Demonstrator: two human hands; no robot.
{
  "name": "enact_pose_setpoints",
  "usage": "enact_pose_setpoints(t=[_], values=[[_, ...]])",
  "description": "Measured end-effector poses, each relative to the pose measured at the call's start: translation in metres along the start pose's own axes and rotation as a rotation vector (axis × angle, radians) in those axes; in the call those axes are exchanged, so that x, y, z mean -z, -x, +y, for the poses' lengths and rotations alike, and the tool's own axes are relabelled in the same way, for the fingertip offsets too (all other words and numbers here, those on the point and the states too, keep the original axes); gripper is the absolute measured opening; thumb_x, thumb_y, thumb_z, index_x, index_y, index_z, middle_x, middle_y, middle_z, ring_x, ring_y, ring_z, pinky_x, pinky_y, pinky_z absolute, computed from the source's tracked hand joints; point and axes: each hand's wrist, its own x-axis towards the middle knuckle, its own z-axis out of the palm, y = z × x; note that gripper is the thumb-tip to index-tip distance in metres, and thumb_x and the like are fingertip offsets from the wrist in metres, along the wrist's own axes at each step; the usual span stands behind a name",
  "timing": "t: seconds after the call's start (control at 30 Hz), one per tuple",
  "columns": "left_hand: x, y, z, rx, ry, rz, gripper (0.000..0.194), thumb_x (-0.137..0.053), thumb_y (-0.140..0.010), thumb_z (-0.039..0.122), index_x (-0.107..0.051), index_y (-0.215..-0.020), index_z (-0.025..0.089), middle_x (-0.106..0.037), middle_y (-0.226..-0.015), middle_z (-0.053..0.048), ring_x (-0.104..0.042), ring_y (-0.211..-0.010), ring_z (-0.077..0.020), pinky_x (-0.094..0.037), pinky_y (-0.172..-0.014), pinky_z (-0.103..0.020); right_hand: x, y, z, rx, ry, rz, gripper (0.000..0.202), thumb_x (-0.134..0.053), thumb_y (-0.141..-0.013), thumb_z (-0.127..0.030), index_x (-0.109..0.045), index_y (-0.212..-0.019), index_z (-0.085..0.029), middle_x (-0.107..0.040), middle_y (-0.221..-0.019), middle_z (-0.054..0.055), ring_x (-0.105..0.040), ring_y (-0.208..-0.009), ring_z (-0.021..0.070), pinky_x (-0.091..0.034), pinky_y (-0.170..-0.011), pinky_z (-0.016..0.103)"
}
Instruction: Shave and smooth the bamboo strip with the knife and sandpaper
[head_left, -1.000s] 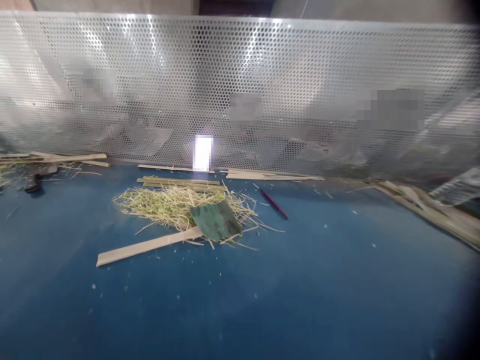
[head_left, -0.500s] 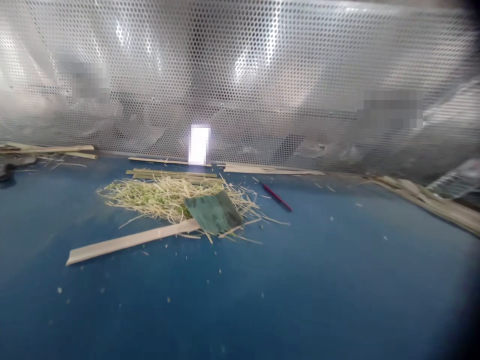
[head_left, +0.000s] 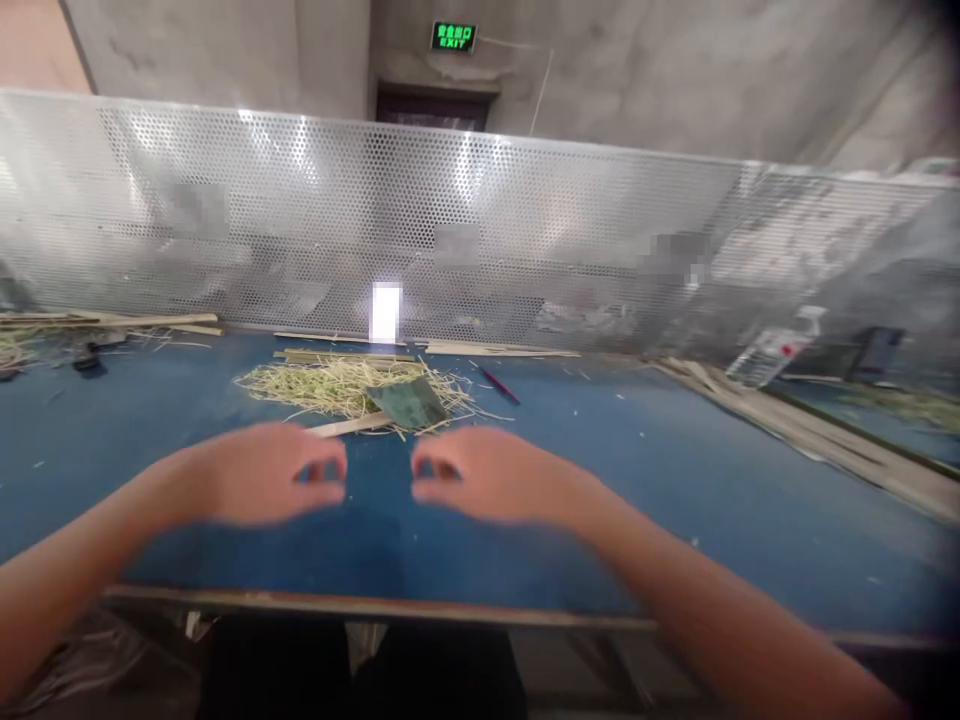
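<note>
My left hand [head_left: 270, 475] hovers over the blue table, blurred, its fingers curved and the thumb apart from them, with nothing in it. Facing it from the right, my right hand [head_left: 495, 475] has much the same open curl and is empty too. A gap lies between the two hands. Just beyond them is a heap of pale yellow-green shavings [head_left: 315, 385]. On the heap's near right side rests a dark green square piece [head_left: 412, 403]. A pale flat strip [head_left: 352, 426] runs out from under this piece toward my left hand, which hides its near end.
A perforated metal screen [head_left: 337, 210] closes off the table's far side. Thin strips [head_left: 502, 350] lie along its foot, near a dark red pen-like stick [head_left: 499, 384]. Longer strips [head_left: 810, 430] and a clear bottle [head_left: 780, 345] are at the right. The blue table's front edge [head_left: 375, 603] is close.
Both my hands have come into view over the table. The view has tilted up and widened, showing the wall, the exit sign and the table's front edge. The heap appears unchanged.
</note>
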Motion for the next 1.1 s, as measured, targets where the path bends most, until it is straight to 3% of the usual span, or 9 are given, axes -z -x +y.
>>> enact_pose_setpoints(t=[0.1,0.17,0.23,0.37,0.53,0.6,0.73,0.93,1.1], values=[[0.015,-0.066,-0.007,0.113,-0.188,0.019,0.039,-0.044,-0.089,0.047,-0.067,-0.087,0.016,-0.068,-0.08,-0.01,-0.059,-0.066,-0.019,-0.039,-0.058,-0.03,0.017,-0.067,0.011,0.076,0.272,0.296,0.048,-0.063,-0.081,-0.044,-0.062,-0.119,-0.015,-0.066,-0.109,0.012,-0.06,-0.091,0.0255,-0.043,-0.074,0.036],[0.011,-0.097,-0.014,0.185,-0.303,-0.013,0.043,-0.045,-0.087,0.05,-0.067,-0.083,0.013,-0.067,-0.08,-0.014,-0.058,-0.067,-0.0213,-0.039,-0.057,-0.031,0.01,-0.093,0.024,0.122,0.361,0.302,0.041,-0.063,-0.08,-0.04,-0.065,-0.112,-0.012,-0.066,-0.109,0.013,-0.059,-0.095,0.0256,-0.042,-0.073,0.034],[0.0,-0.111,-0.021,0.169,-0.341,-0.077,0.048,-0.044,-0.086,0.054,-0.066,-0.083,0.013,-0.065,-0.077,-0.015,-0.058,-0.065,-0.0214,-0.039,-0.056,-0.03,-0.002,-0.104,0.037,0.162,0.402,0.3,0.032,-0.052,-0.088,-0.036,-0.068,-0.105,-0.013,-0.069,-0.103,0.012,-0.06,-0.091,0.0235,-0.042,-0.072,0.034],[-0.018,-0.109,-0.03,0.149,-0.289,-0.127,0.043,-0.044,-0.086,0.053,-0.064,-0.091,0.014,-0.066,-0.079,-0.012,-0.056,-0.061,-0.0198,-0.039,-0.055,-0.03,-0.012,-0.104,0.055,0.145,0.409,0.379,0.041,-0.032,-0.096,-0.026,-0.069,-0.106,-0.012,-0.071,-0.103,0.013,-0.062,-0.091,0.024,-0.044,-0.076,0.038],[-0.014,-0.099,-0.032,0.158,-0.207,-0.206,0.031,-0.045,-0.088,0.04,-0.061,-0.098,0.015,-0.067,-0.086,-0.013,-0.057,-0.063,-0.0201,-0.038,-0.054,-0.029,0.003,-0.098,0.062,0.102,0.41,0.751,0.043,-0.031,-0.094,-0.022,-0.065,-0.121,-0.014,-0.068,-0.118,0.013,-0.061,-0.106,0.0287,-0.047,-0.09,0.047],[-0.009,-0.095,-0.032,0.135,-0.167,-0.178,0.029,-0.044,-0.089,0.034,-0.057,-0.107,0.015,-0.067,-0.089,-0.013,-0.058,-0.065,-0.0199,-0.038,-0.054,-0.029,0.006,-0.094,0.06,0.149,0.415,0.826,0.044,-0.031,-0.095,-0.022,-0.062,-0.126,-0.015,-0.065,-0.124,0.012,-0.058,-0.114,0.028,-0.046,-0.095,0.048],[-0.003,-0.091,-0.033,0.07,-0.08,-0.081,0.03,-0.037,-0.093,0.034,-0.057,-0.109,0.019,-0.068,-0.088,-0.01,-0.058,-0.066,-0.0194,-0.039,-0.057,-0.03,0.001,-0.088,0.049,0.248,0.421,0.785,0.043,-0.032,-0.098,-0.024,-0.061,-0.128,-0.015,-0.063,-0.129,0.009,-0.056,-0.12,0.0249,-0.044,-0.101,0.043],[-0.001,-0.094,-0.029,0.17,-0.211,0.22,0.044,-0.025,-0.097,0.042,-0.064,-0.098,0.02,-0.067,-0.079,-0.01,-0.057,-0.063,-0.0212,-0.036,-0.057,-0.032,-0.01,-0.094,0.039,0.279,0.465,0.662,0.04,-0.038,-0.096,-0.022,-0.061,-0.128,-0.019,-0.068,-0.12,0.007,-0.063,-0.107,0.0244,-0.049,-0.09,0.041],[-0.005,-0.098,-0.028,0.129,-0.152,0.276,0.045,-0.042,-0.088,0.058,-0.064,-0.104,0.022,-0.068,-0.077,-0.008,-0.059,-0.065,-0.0215,-0.037,-0.056,-0.03,0.0,-0.085,0.045,0.32,0.445,0.725,0.037,-0.043,-0.098,-0.035,-0.063,-0.127,-0.022,-0.069,-0.119,0.004,-0.06,-0.111,0.023,-0.046,-0.094,0.039]])
